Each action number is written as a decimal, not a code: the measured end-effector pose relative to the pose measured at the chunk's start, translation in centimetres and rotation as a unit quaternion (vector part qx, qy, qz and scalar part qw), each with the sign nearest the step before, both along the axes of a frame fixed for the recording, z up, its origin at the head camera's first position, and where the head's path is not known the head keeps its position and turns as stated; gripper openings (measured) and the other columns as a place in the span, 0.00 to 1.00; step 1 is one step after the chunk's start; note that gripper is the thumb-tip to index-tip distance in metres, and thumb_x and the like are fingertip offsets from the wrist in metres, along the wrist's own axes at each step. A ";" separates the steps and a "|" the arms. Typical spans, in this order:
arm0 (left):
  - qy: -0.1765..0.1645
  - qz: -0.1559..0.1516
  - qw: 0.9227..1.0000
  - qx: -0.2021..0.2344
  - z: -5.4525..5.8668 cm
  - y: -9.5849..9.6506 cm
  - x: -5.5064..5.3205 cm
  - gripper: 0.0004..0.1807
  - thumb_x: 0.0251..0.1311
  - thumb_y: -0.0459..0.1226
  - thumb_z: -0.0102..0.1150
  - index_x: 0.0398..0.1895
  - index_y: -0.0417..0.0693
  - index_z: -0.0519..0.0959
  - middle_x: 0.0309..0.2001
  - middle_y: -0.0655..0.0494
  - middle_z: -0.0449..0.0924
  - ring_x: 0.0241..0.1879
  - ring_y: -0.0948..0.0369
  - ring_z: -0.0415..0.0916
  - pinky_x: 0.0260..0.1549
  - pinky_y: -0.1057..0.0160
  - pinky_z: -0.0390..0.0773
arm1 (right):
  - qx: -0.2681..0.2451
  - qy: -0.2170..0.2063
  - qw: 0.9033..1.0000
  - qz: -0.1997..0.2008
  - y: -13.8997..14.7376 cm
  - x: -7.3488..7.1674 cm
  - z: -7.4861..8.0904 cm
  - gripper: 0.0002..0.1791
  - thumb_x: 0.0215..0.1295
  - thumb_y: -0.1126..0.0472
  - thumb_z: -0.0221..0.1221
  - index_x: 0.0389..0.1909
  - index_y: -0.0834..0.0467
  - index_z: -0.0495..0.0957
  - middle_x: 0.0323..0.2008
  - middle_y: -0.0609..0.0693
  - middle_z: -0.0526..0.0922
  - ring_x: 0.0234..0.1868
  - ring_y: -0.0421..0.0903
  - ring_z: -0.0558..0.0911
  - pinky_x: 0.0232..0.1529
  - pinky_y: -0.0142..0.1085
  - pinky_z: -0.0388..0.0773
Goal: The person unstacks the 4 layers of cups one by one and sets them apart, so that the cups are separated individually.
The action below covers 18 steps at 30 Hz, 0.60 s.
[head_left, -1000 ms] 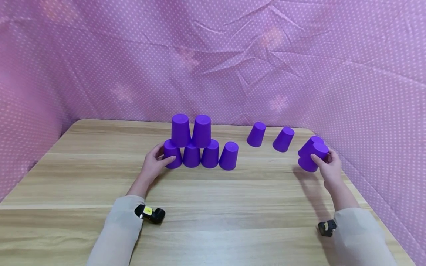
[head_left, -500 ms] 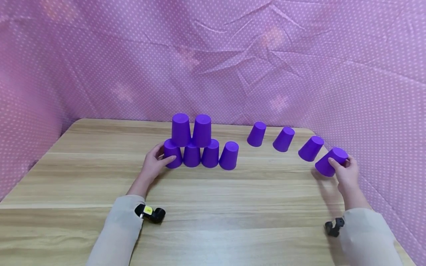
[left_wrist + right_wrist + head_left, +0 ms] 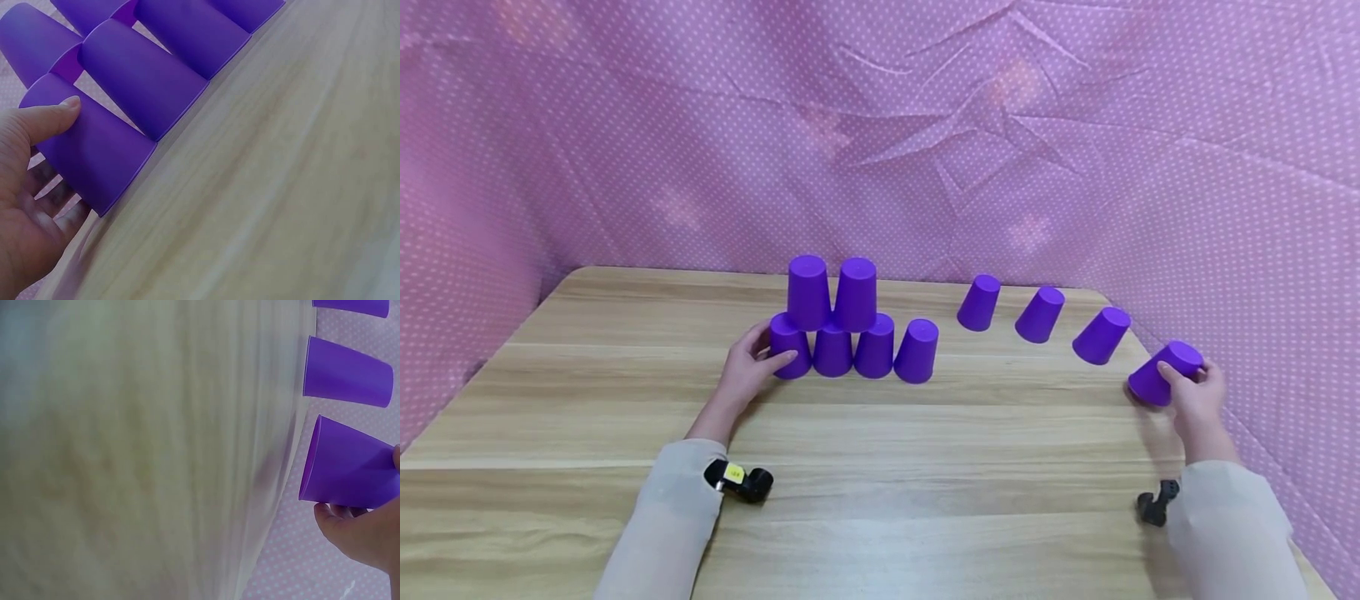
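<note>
In the head view, my left hand (image 3: 747, 367) grips the leftmost bottom purple cup (image 3: 787, 332) of a row of upside-down cups. Its thumb lies across the cup's near side in the left wrist view, the other fingers behind it. Two purple cups (image 3: 808, 296) stand upside down on top of that row, at its left part. My right hand (image 3: 1201, 404) holds another purple cup (image 3: 1156, 379) by its side, mouth downward, near the table's right edge. In the right wrist view, this cup's rim (image 3: 309, 459) seems slightly off the tabletop.
Three upside-down purple cups (image 3: 1038, 317) stand apart in a slanting line at the back right. The wooden table (image 3: 925, 483) has pink dotted cloth (image 3: 880, 150) hanging behind it and at both sides. A small black camera (image 3: 741, 481) sits on each wrist.
My right hand has let one cup come to stand on its own in the slanting line and moved right and nearer with another cup, which has gone lower. My left hand stays put.
</note>
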<state>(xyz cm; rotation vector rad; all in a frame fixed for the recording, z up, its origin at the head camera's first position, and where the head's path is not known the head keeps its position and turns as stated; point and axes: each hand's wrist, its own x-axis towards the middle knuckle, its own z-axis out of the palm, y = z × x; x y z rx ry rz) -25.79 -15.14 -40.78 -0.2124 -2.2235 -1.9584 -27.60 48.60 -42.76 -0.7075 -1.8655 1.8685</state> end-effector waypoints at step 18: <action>0.002 -0.003 1.000 0.000 2.4 0.6 1.6 0.31 0.50 0.27 0.57 0.58 0.32 0.58 0.54 0.33 0.62 0.54 0.45 0.58 0.55 0.53 0.58 | -0.033 -0.044 0.998 -0.016 -3.4 2.5 3.5 0.46 0.46 0.59 0.64 0.64 0.49 0.47 0.60 0.48 0.56 0.58 0.42 0.60 0.53 0.28 0.59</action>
